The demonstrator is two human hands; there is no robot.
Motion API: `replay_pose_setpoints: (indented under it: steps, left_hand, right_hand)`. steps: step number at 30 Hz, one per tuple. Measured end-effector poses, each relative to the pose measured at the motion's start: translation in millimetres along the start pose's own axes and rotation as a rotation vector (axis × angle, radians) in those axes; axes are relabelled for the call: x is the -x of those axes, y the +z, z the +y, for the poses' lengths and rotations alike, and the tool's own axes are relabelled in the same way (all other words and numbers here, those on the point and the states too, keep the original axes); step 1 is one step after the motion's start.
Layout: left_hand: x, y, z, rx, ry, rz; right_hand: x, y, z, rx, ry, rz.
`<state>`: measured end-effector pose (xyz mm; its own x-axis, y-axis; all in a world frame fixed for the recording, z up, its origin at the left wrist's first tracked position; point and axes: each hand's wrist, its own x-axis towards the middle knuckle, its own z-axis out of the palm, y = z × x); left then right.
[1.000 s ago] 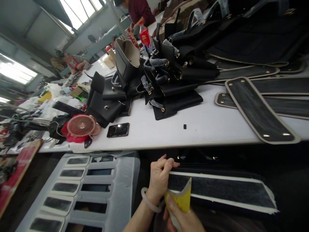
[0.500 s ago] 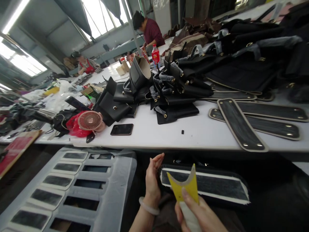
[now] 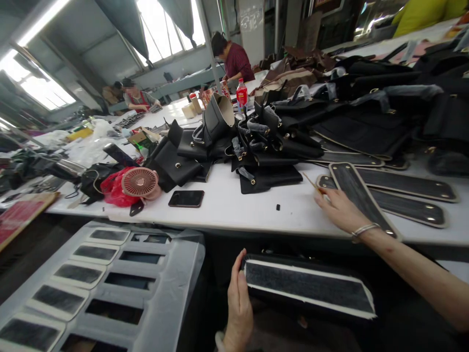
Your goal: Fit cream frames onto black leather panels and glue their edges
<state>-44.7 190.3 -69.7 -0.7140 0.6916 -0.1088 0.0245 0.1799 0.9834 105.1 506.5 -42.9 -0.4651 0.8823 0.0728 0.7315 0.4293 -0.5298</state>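
"Where is the long, dark rectangular panel with a frayed white border?"

"Lower right of centre in the frame, slanting down to the right, below the edge of the long white table."

"And the left hand?"

"At the bottom centre, touching the panel's left end. Its fingers lie close together; I cannot tell whether they clamp it."

"The right hand?"

"That right hand reaches in from the right edge, over the table and apart from the panel. Its fingers bend in at the near end of a thin tan strip; whether they pinch it, I cannot tell."

"What lies nearby?"

"Just beside it, overlapping grey-black straps with rounded ends and tan edging. Farther left in the frame, a tiny black square piece, then a dark flat phone near a round pink fan."
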Motion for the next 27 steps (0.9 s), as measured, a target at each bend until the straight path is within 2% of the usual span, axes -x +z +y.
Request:
replay_pose_setpoints:
  steps: [6, 11, 15, 18, 20, 23, 27]
  left_hand:
    - [-1, 6.2, -4, -0.003, 0.038, 0.031]
    - [0, -2.1, 1, 0.089, -0.066, -0.045]
    - [1, -10.5, 4, 0.162, -0.148, -0.113]
    - [2, -8.2, 3, 0.152, -0.121, -0.113]
    - [3, -2.3, 0, 0.114, -0.051, -0.073]
    - [4, 8.2, -2, 0.061, 0.033, 0.026]
    - [1, 11.7, 1, 0.028, -0.075, 0.095]
  right_hand:
    - [-20, 19, 0, 0.273, -0.118, 0.024]
    - [-16, 17, -6, 0.320, -0.181, 0.072]
    - [6, 3, -1, 0.213, -0.206, 0.107]
    - [42, -10, 6, 0.100, -0.197, 0.131]
    - [75, -17, 8, -0.043, -0.099, 0.155]
    - [129, -20, 7, -0.468, 0.247, 0.194]
    - [181, -5, -3, -0.881, 0.580, 0.277]
